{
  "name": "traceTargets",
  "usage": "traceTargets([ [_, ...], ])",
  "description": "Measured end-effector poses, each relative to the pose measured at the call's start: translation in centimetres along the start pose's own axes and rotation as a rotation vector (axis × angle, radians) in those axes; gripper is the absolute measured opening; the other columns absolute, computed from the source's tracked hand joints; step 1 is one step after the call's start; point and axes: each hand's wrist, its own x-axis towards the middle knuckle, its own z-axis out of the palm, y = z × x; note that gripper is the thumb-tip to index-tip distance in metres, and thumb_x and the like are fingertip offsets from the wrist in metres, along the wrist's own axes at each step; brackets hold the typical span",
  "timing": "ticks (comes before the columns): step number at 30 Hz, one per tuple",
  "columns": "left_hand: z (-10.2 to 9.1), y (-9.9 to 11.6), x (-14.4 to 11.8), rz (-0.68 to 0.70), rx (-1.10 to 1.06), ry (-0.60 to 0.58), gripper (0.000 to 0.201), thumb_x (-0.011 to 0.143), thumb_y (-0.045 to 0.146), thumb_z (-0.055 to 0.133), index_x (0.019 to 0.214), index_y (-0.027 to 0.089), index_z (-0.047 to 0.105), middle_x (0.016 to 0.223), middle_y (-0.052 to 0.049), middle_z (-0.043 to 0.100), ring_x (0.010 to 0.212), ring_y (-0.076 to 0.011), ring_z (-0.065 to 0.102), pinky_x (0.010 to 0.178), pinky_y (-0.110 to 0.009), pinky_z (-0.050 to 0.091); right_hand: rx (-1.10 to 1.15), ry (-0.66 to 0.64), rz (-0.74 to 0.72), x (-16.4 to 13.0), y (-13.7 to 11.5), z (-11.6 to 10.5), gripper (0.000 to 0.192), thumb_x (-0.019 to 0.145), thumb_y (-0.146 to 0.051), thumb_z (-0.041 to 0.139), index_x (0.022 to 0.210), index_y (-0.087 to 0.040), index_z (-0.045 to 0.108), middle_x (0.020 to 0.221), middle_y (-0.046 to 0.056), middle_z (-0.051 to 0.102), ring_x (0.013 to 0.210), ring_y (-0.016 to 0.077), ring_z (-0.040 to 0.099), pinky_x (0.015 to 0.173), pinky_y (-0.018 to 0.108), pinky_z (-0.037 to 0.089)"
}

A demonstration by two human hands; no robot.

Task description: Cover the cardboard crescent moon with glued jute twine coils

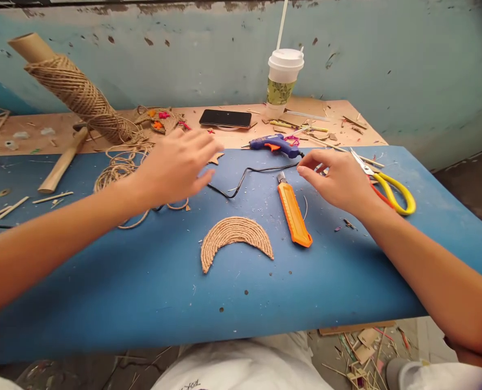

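Toward the desk's point(175, 317) far edge, the blue glue gun point(275, 144) lies left-to-right, just left of the half-curled right hand point(336, 176) — whether it pinches the cord point(265, 170) I cannot tell; the loosely open left hand point(179, 162), seemingly empty, hangs farther off. The twine crescent point(236, 230) lies nearer the front edge.

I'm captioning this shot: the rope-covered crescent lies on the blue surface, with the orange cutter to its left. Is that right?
Not quite: the head view shows the orange cutter to the right of the rope-covered crescent, which does lie on the blue surface.
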Motion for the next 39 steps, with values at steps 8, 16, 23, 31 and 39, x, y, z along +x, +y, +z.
traceTargets([
  [8,0.2,5.5,-5.5,0.284,-0.337,-0.097,0.038,0.097,0.015,0.054,0.134,0.019,0.060,0.126,-0.012,0.073,0.110,-0.0279,0.066,0.094,-0.042,0.047,-0.015,-0.040,-0.054,-0.1,-0.1,0.8,0.019,0.098,-0.043,0.062,0.091,-0.026,0.060,0.101,0.009,0.073,0.085,0.0260,0.062,0.078,0.044,0.046],
  [16,0.8,6.5,-6.6,0.272,-0.523,-0.230,0.056,0.095,0.018,0.054,0.150,0.023,0.051,0.156,-0.014,0.060,0.143,-0.0328,0.054,0.116,-0.050,0.040,-0.090,-0.133,-0.018,-0.7,-1.0,1.0,0.041,0.108,-0.053,0.044,0.078,-0.024,0.047,0.071,0.004,0.059,0.065,0.0202,0.046,0.068,0.037,0.026],
  [23,0.9,7.8,-6.6,0.245,-0.530,-0.137,0.060,0.090,0.023,0.052,0.149,0.020,0.049,0.150,-0.017,0.063,0.138,-0.0340,0.059,0.109,-0.052,0.040,-0.062,-0.167,-0.028,-0.6,-0.9,1.4,0.042,0.105,-0.051,0.047,0.072,-0.025,0.044,0.067,0.005,0.058,0.063,0.0210,0.045,0.069,0.039,0.029],
  [31,2.3,8.0,-7.0,0.226,-0.568,-0.096,0.072,0.099,0.064,0.063,0.154,0.019,0.048,0.153,-0.019,0.064,0.140,-0.0366,0.060,0.115,-0.053,0.036,0.055,-0.164,-0.106,-0.9,-0.7,2.1,0.017,0.099,-0.042,0.062,0.105,-0.026,0.061,0.105,0.009,0.071,0.089,0.0259,0.065,0.082,0.045,0.050],
  [39,2.0,7.9,-7.1,0.256,-0.616,-0.126,0.065,0.090,0.037,0.060,0.153,0.020,0.051,0.161,-0.016,0.061,0.147,-0.0375,0.057,0.122,-0.056,0.035,-0.088,0.015,-0.071,1.2,0.4,2.6,0.020,0.098,-0.037,0.067,0.114,-0.026,0.064,0.127,0.014,0.064,0.115,0.0309,0.064,0.093,0.047,0.056],
])
